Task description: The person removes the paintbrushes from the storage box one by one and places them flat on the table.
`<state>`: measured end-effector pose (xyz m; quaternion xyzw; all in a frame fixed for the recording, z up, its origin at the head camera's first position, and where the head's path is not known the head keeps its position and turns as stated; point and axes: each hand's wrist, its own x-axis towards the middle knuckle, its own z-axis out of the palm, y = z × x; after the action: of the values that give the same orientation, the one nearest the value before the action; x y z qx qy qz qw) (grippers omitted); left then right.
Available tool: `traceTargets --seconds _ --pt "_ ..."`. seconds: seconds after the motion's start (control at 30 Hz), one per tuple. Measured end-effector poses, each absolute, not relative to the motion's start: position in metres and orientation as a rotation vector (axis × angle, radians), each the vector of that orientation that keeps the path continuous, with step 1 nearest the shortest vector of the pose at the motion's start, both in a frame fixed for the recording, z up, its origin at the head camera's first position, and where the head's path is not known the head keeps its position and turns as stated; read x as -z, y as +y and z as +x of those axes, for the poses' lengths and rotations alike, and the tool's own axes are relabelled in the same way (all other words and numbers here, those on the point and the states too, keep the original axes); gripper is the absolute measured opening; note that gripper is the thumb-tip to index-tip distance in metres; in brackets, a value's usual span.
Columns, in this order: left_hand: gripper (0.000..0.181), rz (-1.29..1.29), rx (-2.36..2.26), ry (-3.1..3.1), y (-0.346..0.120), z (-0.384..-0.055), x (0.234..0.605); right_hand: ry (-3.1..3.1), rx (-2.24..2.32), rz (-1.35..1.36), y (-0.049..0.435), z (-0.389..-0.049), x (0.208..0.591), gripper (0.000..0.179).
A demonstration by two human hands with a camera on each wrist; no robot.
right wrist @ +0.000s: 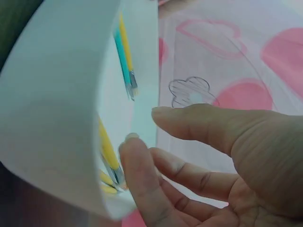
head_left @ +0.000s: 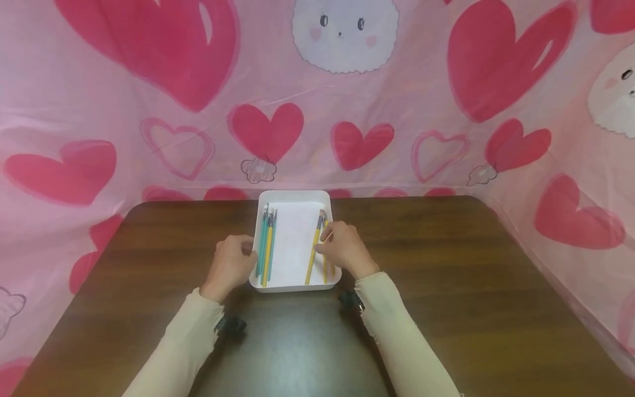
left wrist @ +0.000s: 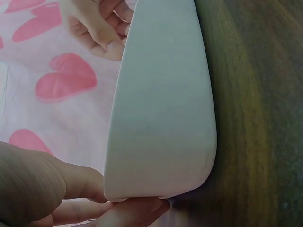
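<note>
A white rectangular tray (head_left: pixel 295 288) holds slim paintbrushes in two groups. Along its left side lie several teal and yellow paintbrushes (head_left: pixel 268 245); yellow paintbrushes (head_left: pixel 313 253) lie along the right. My left hand (head_left: pixel 230 262) holds the tray's left side; in the left wrist view the thumb meets the rim and the fingers (left wrist: pixel 137 210) lie against the outer wall. Over the right-hand brushes hovers my right hand (head_left: pixel 344 248), thumb and index finger apart. The right wrist view shows nothing between them. My right hand partly hides the brushes beneath it.
The tray stands near the back edge of a dark brown wooden table (head_left: pixel 436 286). A pink cloth (head_left: pixel 312 165) with hearts hangs behind the table and along both sides. Dark devices are strapped to both wrists below cream sleeves (head_left: pixel 404 331).
</note>
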<state>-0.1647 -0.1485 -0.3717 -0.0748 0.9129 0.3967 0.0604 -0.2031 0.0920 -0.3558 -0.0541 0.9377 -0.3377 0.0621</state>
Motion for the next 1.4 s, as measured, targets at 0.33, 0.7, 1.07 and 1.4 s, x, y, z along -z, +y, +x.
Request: traceTargets --seconds 0.33,0.7,1.07,1.4 --pt "0.044 -0.188 -1.187 2.782 -0.148 -0.165 0.373 2.779 1.052 -0.067 0.076 -0.197 0.364 0.019" --pt "0.046 -0.168 -1.189 2.761 -0.15 -0.164 0.372 2.783 0.966 -0.007 0.064 -0.197 0.374 0.024" --pt "0.045 -0.164 -1.173 2.789 -0.152 -0.164 0.373 2.828 0.861 0.028 0.055 -0.198 0.378 0.02" --pt "0.046 -0.186 -1.17 2.769 -0.151 -0.165 0.373 2.839 0.785 0.047 0.053 -0.196 0.378 0.029"
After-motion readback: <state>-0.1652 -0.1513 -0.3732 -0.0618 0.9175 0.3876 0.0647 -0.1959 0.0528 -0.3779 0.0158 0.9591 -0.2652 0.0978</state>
